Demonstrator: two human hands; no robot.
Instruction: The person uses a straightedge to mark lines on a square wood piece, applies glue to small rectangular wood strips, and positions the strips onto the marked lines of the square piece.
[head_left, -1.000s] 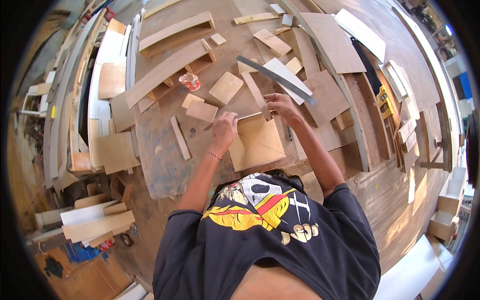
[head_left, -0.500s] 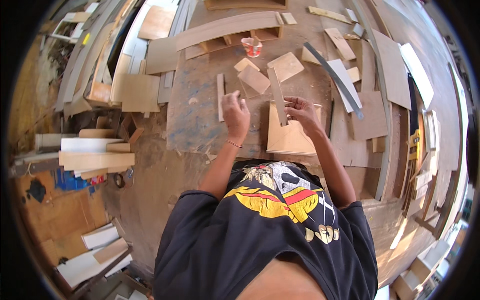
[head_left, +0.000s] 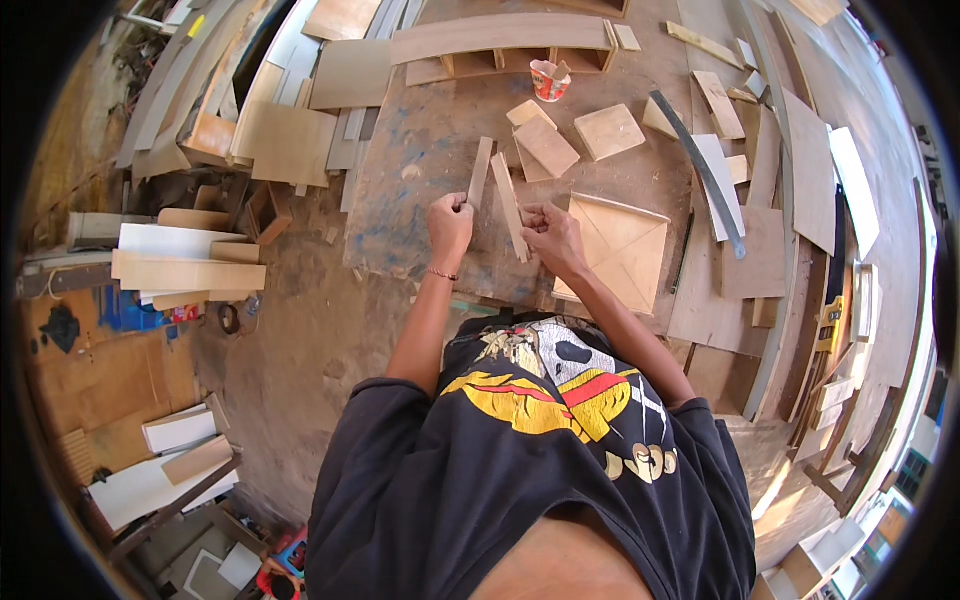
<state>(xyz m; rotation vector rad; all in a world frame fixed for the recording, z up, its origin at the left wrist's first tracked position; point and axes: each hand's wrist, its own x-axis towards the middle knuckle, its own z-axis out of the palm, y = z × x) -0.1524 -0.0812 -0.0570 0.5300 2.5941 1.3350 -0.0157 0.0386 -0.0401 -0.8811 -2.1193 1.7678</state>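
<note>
Left hand [head_left: 452, 222]: pinching near end of wooden strip [head_left: 481, 168], extending forward. Right hand [head_left: 553, 238]: fingertips gripping second strip [head_left: 507, 200], left of palm.

Cream lettering [head_left: 643, 464] stands on the black shirt [head_left: 420, 480]; print on the red cup [head_left: 548, 87] is too small to read.

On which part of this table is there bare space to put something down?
The table is mostly bare between its left edge, the wooden shelf and the left hand. The right side, around the dark strip, is crowded with boards.
</note>
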